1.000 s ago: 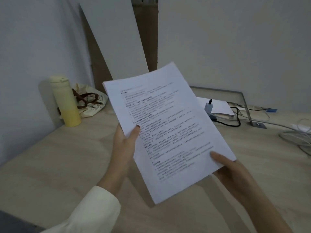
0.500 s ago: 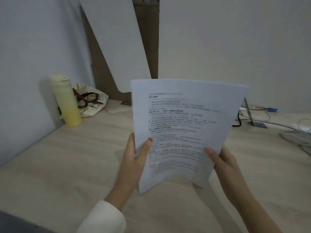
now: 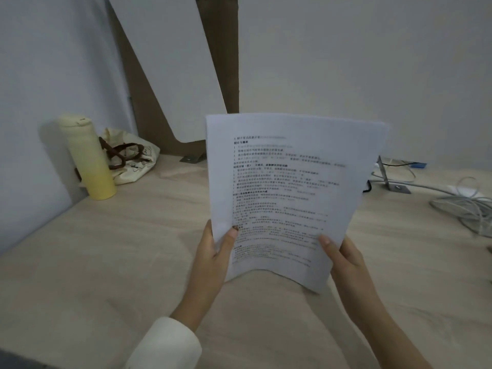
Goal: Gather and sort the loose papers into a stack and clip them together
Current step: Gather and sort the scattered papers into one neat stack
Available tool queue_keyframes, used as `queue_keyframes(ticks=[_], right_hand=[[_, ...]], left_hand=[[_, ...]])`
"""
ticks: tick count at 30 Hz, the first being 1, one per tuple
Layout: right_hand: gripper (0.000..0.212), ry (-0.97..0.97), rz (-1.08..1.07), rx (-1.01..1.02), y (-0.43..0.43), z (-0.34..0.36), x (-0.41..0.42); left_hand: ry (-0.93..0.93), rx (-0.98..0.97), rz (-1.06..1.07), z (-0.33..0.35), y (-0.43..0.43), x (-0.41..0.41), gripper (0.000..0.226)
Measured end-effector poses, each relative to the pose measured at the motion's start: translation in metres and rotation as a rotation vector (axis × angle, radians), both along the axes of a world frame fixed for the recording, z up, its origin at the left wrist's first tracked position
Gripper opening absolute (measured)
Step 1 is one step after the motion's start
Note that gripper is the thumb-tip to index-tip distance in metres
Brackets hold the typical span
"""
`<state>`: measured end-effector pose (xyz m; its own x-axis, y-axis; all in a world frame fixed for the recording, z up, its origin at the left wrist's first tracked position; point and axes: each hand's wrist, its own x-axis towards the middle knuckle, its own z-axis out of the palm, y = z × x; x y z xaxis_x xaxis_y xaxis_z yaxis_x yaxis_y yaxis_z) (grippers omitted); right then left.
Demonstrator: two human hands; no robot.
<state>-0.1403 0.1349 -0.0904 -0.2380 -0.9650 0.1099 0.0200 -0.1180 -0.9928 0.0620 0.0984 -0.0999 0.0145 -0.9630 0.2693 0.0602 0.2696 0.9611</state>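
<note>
The papers (image 3: 287,182) are held upright in the air above the desk (image 3: 106,262), printed side facing the camera (the text is too blurred to read). The left hand (image 3: 213,259) grips the lower left edge, thumb on the front and fingers behind. The right hand (image 3: 346,265) clasps the lower right edge, thumb also on the front. Between the hands the bottom edge bows upward. The top edge runs nearly level, dipping a little to the right. Whether the sheets' edges are squared cannot be told.

Wide bare desk lies left of the left hand and in front of both wrists. A bottle (image 3: 87,158) and a bag (image 3: 133,158) sit in the far left corner by the wall, touching each other and well apart from the papers. A board (image 3: 170,62) leans behind the papers' top left corner. Cables (image 3: 466,206) lie at the right, well apart from the right hand. A sleeve (image 3: 165,344) covers the left forearm.
</note>
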Motion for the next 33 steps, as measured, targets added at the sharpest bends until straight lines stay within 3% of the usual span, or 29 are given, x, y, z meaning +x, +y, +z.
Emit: queue_keyframes(ticks=[4,9,12,15,26,30,33], right_hand=[[0.021,0.047,-0.073,0.007,0.004,0.008,-0.012],[0.018,0.125,-0.108,0.165,0.016,0.007,-0.045],[0.02,0.006,-0.071,0.314,0.026,-0.004,-0.065],[0.023,-0.118,-0.022,0.44,0.036,-0.014,-0.08],[0.03,-0.157,-0.042,0.525,0.053,-0.033,-0.105],[0.023,-0.001,-0.092,0.536,0.052,-0.031,-0.121],[0.028,0.308,-0.395,0.449,0.044,-0.034,-0.153]], left_hand=[[0.005,0.052,-0.048,0.01,0.0,-0.005,0.023],[-0.074,0.306,-0.159,0.003,-0.001,-0.024,0.025],[-0.088,0.481,-0.338,-0.005,-0.005,-0.036,0.029],[-0.081,0.592,-0.373,-0.012,-0.016,-0.045,0.03],[-0.088,0.561,-0.276,-0.022,-0.064,-0.097,0.03],[-0.204,0.517,-0.187,-0.031,-0.072,-0.114,0.023],[-0.3,0.474,-0.164,-0.038,-0.075,-0.125,0.023]])
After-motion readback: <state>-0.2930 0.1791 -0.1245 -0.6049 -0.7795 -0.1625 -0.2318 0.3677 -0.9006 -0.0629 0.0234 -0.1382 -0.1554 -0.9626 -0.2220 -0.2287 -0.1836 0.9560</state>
